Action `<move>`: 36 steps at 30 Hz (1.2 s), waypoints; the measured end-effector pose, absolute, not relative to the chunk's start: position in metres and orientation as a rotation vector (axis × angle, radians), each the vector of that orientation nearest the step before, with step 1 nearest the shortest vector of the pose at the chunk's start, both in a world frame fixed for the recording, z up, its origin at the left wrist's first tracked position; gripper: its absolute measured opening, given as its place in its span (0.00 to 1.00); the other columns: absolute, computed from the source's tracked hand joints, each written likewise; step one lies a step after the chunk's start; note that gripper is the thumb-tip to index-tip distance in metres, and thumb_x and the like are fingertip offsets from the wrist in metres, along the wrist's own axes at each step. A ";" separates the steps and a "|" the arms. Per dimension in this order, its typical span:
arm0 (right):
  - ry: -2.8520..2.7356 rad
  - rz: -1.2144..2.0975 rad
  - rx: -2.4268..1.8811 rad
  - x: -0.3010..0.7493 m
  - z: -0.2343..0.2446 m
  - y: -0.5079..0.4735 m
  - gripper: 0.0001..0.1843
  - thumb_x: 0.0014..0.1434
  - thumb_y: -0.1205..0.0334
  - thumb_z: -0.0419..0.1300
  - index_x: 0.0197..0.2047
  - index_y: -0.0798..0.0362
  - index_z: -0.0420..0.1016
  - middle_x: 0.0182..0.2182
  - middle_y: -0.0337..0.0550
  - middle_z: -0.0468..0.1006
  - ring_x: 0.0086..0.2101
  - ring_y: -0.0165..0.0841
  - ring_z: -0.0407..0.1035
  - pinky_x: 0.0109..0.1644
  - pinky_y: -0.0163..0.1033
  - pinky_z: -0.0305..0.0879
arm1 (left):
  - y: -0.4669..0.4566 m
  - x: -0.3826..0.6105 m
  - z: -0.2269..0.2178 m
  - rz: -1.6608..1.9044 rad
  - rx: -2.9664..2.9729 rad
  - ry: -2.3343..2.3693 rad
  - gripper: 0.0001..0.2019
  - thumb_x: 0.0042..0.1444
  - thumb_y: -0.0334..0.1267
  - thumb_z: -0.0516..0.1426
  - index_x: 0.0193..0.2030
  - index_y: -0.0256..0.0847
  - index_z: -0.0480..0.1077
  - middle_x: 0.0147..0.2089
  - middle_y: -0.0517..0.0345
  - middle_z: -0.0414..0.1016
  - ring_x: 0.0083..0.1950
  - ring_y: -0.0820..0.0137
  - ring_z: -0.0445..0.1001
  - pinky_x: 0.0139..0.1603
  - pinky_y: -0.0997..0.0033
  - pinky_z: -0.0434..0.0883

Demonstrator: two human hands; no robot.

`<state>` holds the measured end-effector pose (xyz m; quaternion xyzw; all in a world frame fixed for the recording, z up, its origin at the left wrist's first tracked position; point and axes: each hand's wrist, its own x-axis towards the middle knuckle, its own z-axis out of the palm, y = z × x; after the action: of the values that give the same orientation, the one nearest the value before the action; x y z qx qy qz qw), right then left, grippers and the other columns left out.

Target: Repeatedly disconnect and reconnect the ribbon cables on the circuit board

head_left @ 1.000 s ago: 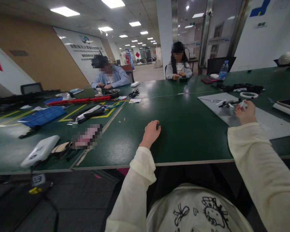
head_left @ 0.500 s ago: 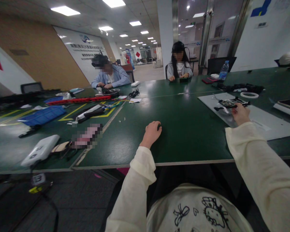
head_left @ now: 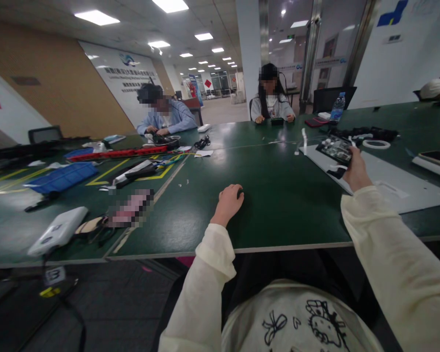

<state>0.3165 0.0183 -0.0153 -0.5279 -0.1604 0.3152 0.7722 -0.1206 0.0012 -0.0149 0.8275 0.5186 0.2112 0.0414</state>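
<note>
My left hand [head_left: 229, 201] rests on the green table [head_left: 271, 205], its fingers curled closed. A small dark patch shows between thumb and fingers, too little to name. My right hand [head_left: 357, 169] grips a dark flat electronic device with an exposed circuit board [head_left: 335, 149]. The device is tilted up above the light grey board [head_left: 392, 188]. A white strip [head_left: 304, 141] stands out beyond its far left corner, and a dark piece with a white tab [head_left: 336, 172] shows just below the device, next to my fingers.
A roll of white tape [head_left: 376, 144], black gear [head_left: 370, 133] and a water bottle [head_left: 338, 107] stand beyond the board. At left lie a blue tray [head_left: 62, 177], a white power bank [head_left: 58, 230] and a phone [head_left: 132, 208]. Two people sit across the table.
My right hand has raised the circuit-board device and tipped it, so its inner face shows more; the white strip now sticks out at left. My left hand has stayed in place.
</note>
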 end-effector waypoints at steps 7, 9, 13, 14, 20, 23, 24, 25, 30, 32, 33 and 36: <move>-0.510 1.046 -1.076 0.238 -0.015 0.020 0.12 0.61 0.54 0.60 0.42 0.53 0.75 0.26 0.41 0.78 0.28 0.35 0.74 0.30 0.40 0.75 | 0.011 -0.103 -0.008 1.001 2.200 1.473 0.15 0.66 0.44 0.50 0.53 0.41 0.69 0.53 0.52 0.75 0.53 0.66 0.74 0.56 0.65 0.70; -0.557 1.121 -1.063 0.221 -0.016 0.021 0.14 0.61 0.53 0.61 0.44 0.53 0.75 0.26 0.41 0.80 0.28 0.36 0.75 0.31 0.41 0.76 | 0.017 -0.091 0.000 1.028 2.111 1.437 0.17 0.66 0.47 0.50 0.52 0.40 0.71 0.51 0.52 0.77 0.52 0.66 0.74 0.54 0.67 0.70; -0.597 1.224 -1.058 0.194 -0.013 0.029 0.14 0.61 0.55 0.62 0.46 0.54 0.76 0.27 0.41 0.81 0.28 0.36 0.76 0.33 0.41 0.77 | 0.042 -0.071 0.020 0.865 1.969 1.362 0.20 0.63 0.52 0.52 0.44 0.38 0.74 0.44 0.52 0.79 0.47 0.63 0.76 0.51 0.66 0.71; -0.596 1.234 -1.068 0.189 -0.012 0.031 0.13 0.62 0.55 0.61 0.45 0.55 0.76 0.27 0.42 0.81 0.28 0.36 0.77 0.34 0.40 0.77 | 0.050 -0.068 0.024 0.833 1.897 1.328 0.19 0.62 0.52 0.54 0.44 0.37 0.74 0.42 0.51 0.79 0.46 0.64 0.76 0.50 0.66 0.72; -0.581 1.307 -1.064 0.164 -0.008 0.049 0.11 0.64 0.58 0.59 0.41 0.57 0.76 0.27 0.43 0.81 0.28 0.35 0.77 0.35 0.38 0.76 | 0.090 -0.066 0.019 0.912 1.318 1.144 0.20 0.54 0.31 0.62 0.53 0.35 0.65 0.38 0.49 0.78 0.39 0.66 0.80 0.40 0.70 0.74; -0.562 1.339 -1.057 0.160 -0.016 0.053 0.12 0.64 0.56 0.60 0.41 0.56 0.76 0.29 0.45 0.82 0.29 0.35 0.77 0.34 0.38 0.76 | 0.095 -0.077 0.007 0.928 1.112 0.973 0.19 0.55 0.30 0.62 0.52 0.36 0.64 0.40 0.48 0.78 0.41 0.64 0.81 0.40 0.70 0.75; -0.545 1.347 -1.070 0.160 -0.019 0.054 0.12 0.63 0.55 0.60 0.41 0.56 0.76 0.30 0.45 0.82 0.29 0.35 0.77 0.33 0.38 0.76 | 0.095 -0.081 0.005 0.919 1.061 0.951 0.19 0.54 0.31 0.63 0.52 0.37 0.64 0.41 0.47 0.78 0.42 0.64 0.81 0.40 0.69 0.75; -0.527 1.355 -1.089 0.161 -0.022 0.055 0.12 0.63 0.55 0.61 0.42 0.56 0.76 0.30 0.45 0.82 0.29 0.36 0.78 0.33 0.38 0.76 | 0.095 -0.084 0.003 0.904 1.025 0.945 0.19 0.54 0.31 0.64 0.51 0.37 0.64 0.43 0.46 0.79 0.42 0.64 0.81 0.40 0.68 0.76; -0.461 1.422 -1.126 0.169 -0.037 0.057 0.15 0.62 0.52 0.61 0.44 0.55 0.76 0.34 0.46 0.83 0.32 0.38 0.79 0.34 0.41 0.77 | 0.097 -0.095 0.000 0.794 0.972 0.968 0.13 0.53 0.32 0.65 0.45 0.34 0.71 0.44 0.45 0.80 0.39 0.68 0.80 0.44 0.70 0.76; -0.452 1.445 -1.116 0.170 -0.039 0.057 0.16 0.62 0.51 0.60 0.45 0.55 0.76 0.36 0.47 0.83 0.34 0.39 0.79 0.34 0.42 0.78 | 0.100 -0.097 -0.002 0.761 0.982 0.984 0.11 0.54 0.31 0.65 0.44 0.33 0.73 0.44 0.46 0.80 0.39 0.70 0.80 0.45 0.71 0.76; -0.452 1.451 -1.111 0.170 -0.040 0.057 0.16 0.63 0.51 0.60 0.45 0.55 0.76 0.36 0.47 0.83 0.34 0.39 0.79 0.34 0.42 0.78 | 0.102 -0.097 -0.004 0.748 0.994 0.989 0.10 0.54 0.31 0.65 0.43 0.33 0.74 0.44 0.46 0.80 0.39 0.70 0.80 0.45 0.72 0.76; -0.461 1.444 -1.104 0.168 -0.040 0.055 0.16 0.63 0.52 0.60 0.46 0.55 0.76 0.37 0.47 0.83 0.35 0.40 0.79 0.35 0.42 0.78 | 0.105 -0.100 -0.008 0.697 1.056 1.001 0.10 0.54 0.33 0.65 0.43 0.33 0.77 0.45 0.46 0.80 0.40 0.70 0.79 0.45 0.73 0.75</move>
<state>0.1682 0.0553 -0.0399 -0.4747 -0.1983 0.6209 0.5915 -0.0996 0.1046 -0.0075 0.4727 0.4480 0.3119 0.6918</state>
